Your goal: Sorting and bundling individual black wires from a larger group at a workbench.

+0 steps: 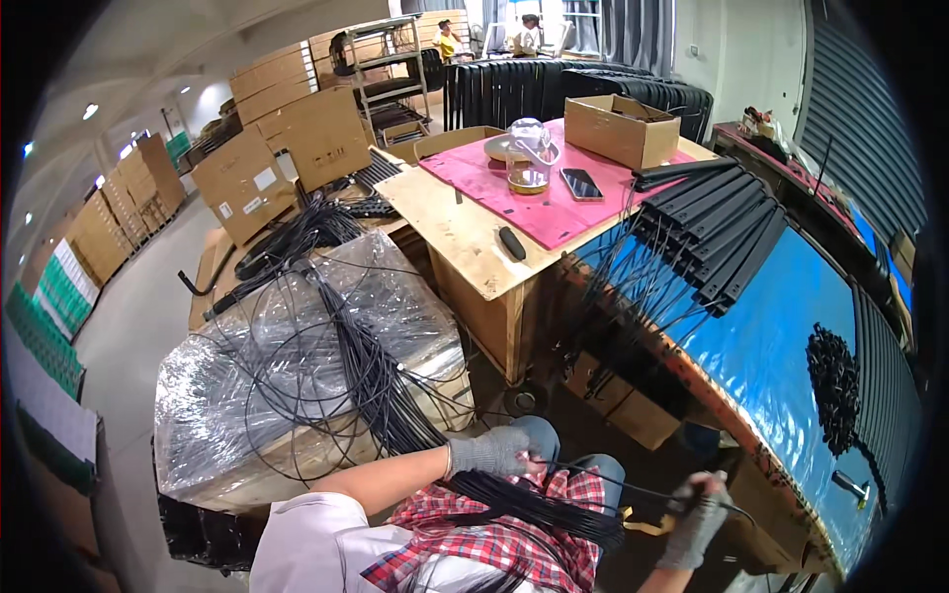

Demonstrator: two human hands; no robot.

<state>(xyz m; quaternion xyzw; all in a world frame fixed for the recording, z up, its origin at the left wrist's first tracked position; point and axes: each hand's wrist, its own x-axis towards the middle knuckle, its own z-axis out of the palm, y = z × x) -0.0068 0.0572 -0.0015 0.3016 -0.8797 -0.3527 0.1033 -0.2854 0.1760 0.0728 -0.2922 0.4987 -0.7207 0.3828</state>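
A thick bundle of thin black cables (381, 381) runs from the plastic-wrapped box on the left down across my lap. My left hand (494, 452), in a grey glove with bare fingertips, rests above the bundle, closed on a single black cable (618, 481). That cable stretches over my knees to my right hand (698, 516), gloved alike. My right fingers are closed around it, and a short curved length sticks out past them. Under both hands, a red plaid cloth (494, 539) covers my lap, with more of the bundle (539, 506) lying on it.
Beside me stands the plastic-wrapped box (247, 366). Ahead, a wooden table with a pink top (455, 193) holds a jug (529, 163), a phone (581, 184) and a carton (623, 128). Long black bars (717, 232) and a hammer (852, 486) lie on the blue-topped bench (736, 346).
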